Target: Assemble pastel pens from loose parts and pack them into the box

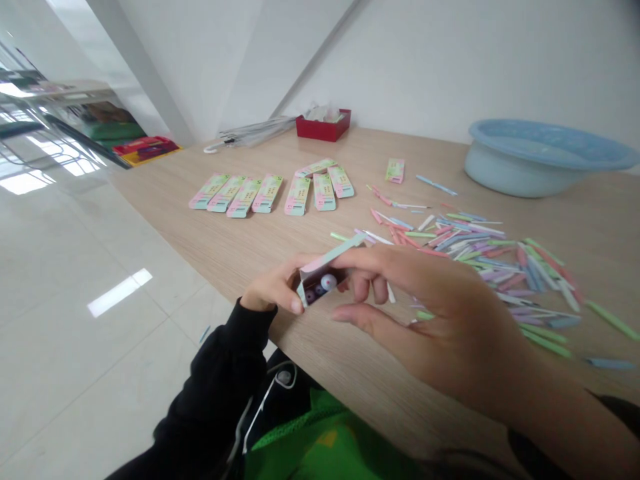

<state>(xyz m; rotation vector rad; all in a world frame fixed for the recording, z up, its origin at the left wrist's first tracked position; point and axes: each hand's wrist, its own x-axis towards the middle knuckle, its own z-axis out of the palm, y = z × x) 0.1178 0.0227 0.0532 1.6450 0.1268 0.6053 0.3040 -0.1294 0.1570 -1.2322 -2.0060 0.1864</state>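
Pen carton [333, 253], mouth open, is held up over the tabletop [220, 240], nr its near edge, btwn the hands. Edges & rm, L to R: floor [100, 373] lies past the tabletop's L edge, w/ a thin blue stick [205, 333] down on it. That edge slants in from far L & runs under the L wrist, so v. little margin that side; black sleeve [215, 380] hangs over it. Decent strip of wood btwn the edge & four flat cartons [243, 195] lying side by side. Umbrella [260, 132] lies behind them. Next R, second group of four cartons [324, 192], one crosswise at the back; red box [325, 128] stands behind, nr the wall [400, 67]. Lone carton [395, 171] has rm around it, then a blue pen [437, 185]. Loose pens [475, 247] spread in a messy pile beyond & beside the R hand, so tight there. Blue basin [530, 180] fills the back R part.

Now hands, L to R: L hand [270, 285] pinches the pen carton at its L end, thumb by the lower corner of the mouth. Mouth faces the camera, mint/pink flap slanting up to R; pen ends [328, 283] show inside, one white, others dark. R hand [445, 300] is just R: thumb well apart from fingers, index up by the flap, other fingers curled nr the carton's R side; can't tell if touching.
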